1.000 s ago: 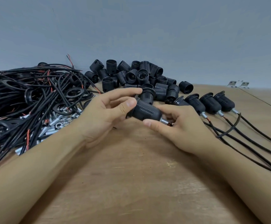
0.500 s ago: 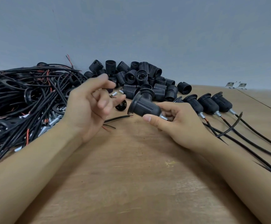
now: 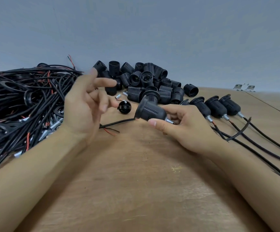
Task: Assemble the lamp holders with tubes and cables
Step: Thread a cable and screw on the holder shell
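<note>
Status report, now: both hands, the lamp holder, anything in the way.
Left hand open, empty, raised. Right hand grips lamp holder at its metal tube. Loose cable on table beneath.

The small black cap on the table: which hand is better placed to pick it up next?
Probably the left hand: it is open, empty, and hangs right beside the cap. The right hand already grips the lamp holder.

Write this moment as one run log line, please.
right hand: grips lamp holder | left hand: raised, holds nothing | finished holders: on table, right side
</note>
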Demonstrator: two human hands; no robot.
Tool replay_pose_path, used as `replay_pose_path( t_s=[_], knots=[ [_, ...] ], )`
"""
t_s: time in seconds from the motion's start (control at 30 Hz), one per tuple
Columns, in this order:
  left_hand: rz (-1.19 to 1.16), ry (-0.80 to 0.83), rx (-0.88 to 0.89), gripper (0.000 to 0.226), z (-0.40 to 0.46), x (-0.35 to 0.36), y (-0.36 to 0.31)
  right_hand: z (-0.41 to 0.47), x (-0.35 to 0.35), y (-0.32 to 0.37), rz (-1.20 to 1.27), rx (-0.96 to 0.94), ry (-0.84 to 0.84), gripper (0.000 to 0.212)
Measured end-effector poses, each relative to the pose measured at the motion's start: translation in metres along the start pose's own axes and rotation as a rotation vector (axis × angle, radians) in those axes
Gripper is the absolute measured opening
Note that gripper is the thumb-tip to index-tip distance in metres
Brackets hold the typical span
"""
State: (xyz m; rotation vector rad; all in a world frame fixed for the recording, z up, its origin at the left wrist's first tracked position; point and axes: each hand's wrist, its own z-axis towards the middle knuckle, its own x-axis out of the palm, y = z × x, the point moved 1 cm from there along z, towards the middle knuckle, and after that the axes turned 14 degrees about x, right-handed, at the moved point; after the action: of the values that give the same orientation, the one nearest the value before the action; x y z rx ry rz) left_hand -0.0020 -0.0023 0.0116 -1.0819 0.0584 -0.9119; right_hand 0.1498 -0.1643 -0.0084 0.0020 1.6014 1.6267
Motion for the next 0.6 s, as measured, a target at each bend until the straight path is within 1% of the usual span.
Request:
replay_pose_path(
  t_s=[0.13,0.27,0.33,0.4,0.53,0.6],
  knots=[
    [0.053,0.107,-0.020,0.033,-0.003,0.005,0.007,0.000,0.000,0.000,0.004,-0.005,0.002,0.040],
    [0.088,0.182,-0.024,0.033,-0.004,0.005,0.010,0.000,0.000,0.003,-0.010,-0.017,-0.006,0.038],
    [0.098,0.176,-0.025,0.033,-0.004,0.004,0.011,0.000,-0.002,0.005,-0.032,-0.029,-0.073,0.034],
    [0.100,0.152,-0.029,0.031,-0.004,0.003,0.011,0.002,-0.009,0.007,-0.069,-0.047,-0.269,0.030],
    [0.162,0.148,-0.007,0.027,-0.004,0.002,0.012,0.005,-0.039,0.009,-0.094,-0.006,-0.765,0.029],
    [0.182,0.132,0.023,0.023,-0.005,0.003,0.012,0.003,-0.058,0.009,-0.111,0.014,-0.965,0.039]
  ],
)
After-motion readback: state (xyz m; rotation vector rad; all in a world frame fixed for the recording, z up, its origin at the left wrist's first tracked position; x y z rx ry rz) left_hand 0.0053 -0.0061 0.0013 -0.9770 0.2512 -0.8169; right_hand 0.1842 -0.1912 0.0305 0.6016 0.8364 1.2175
